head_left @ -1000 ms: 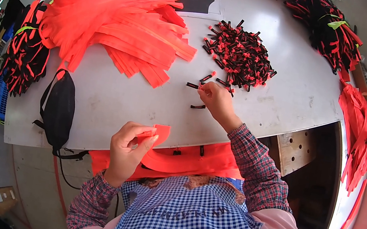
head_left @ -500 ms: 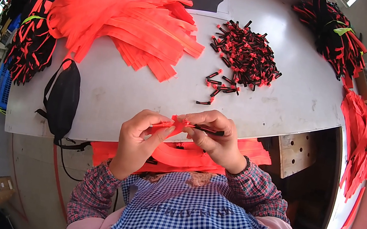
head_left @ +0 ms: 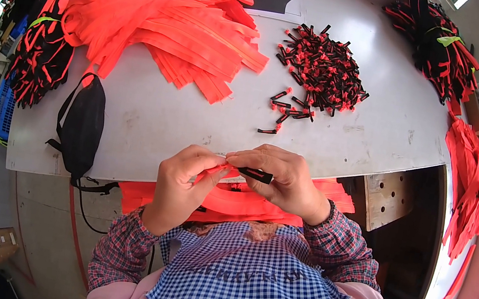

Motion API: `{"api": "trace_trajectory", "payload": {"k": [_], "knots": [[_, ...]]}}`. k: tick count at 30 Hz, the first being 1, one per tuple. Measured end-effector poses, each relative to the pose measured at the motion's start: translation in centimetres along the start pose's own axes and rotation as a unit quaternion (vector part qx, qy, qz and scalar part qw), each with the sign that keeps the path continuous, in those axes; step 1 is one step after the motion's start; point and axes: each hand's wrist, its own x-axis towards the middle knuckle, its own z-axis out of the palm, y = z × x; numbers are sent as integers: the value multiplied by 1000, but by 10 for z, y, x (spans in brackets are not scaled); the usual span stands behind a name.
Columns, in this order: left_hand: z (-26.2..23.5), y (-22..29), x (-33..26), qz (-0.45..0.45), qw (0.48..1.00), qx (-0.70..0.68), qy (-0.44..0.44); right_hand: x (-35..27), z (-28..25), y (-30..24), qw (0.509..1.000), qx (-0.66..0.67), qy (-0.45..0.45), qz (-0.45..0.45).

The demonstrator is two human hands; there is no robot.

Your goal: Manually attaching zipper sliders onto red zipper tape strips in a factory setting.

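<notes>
Just above my lap, both hands meet at the near edge of the table. My left hand (head_left: 179, 187) pinches the end of an orange-red zipper strip (head_left: 224, 170) between thumb and fingers. My right hand (head_left: 291, 183) is closed on a small black pull tab (head_left: 257, 175) with a red stripe, held right against that strip's end. The fingers hide how the two pieces meet. More orange-red zipper strips (head_left: 252, 205) lie across my lap under the hands. Beyond them on the table is a pile of similar small black tabs with red ends (head_left: 328, 72).
A large heap of orange-red strips (head_left: 166, 17) covers the far left of the white table (head_left: 193, 123). A black pouch (head_left: 84, 123) lies at the left edge. Tied black-and-red bundles (head_left: 440, 47) sit at the back right; red strips (head_left: 468, 181) hang at the right.
My right hand has turned, so the black tab now points toward me and shows its striped face. Both hands have drawn closer, and less of the strip's end shows between them.
</notes>
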Motion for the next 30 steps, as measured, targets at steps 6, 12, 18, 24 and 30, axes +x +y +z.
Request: {"api": "trace_trajectory", "payload": {"k": [6,12,18,24,30], "knots": [[-4,10,4,-3,999,38,-10,0,7,4,1000,-7,17,-12],[-6,8,3,-56,992,-112,-30,2,17,-5,993,14,117,20],[-7,-1,2,-96,962,-252,-42,-10,27,9,882,405,71,232],[-6,-2,-1,-150,888,-426,-85,0,17,1,851,482,-5,208],[-7,0,1,-167,888,-410,-123,-5,21,13,824,535,-22,187]]}}
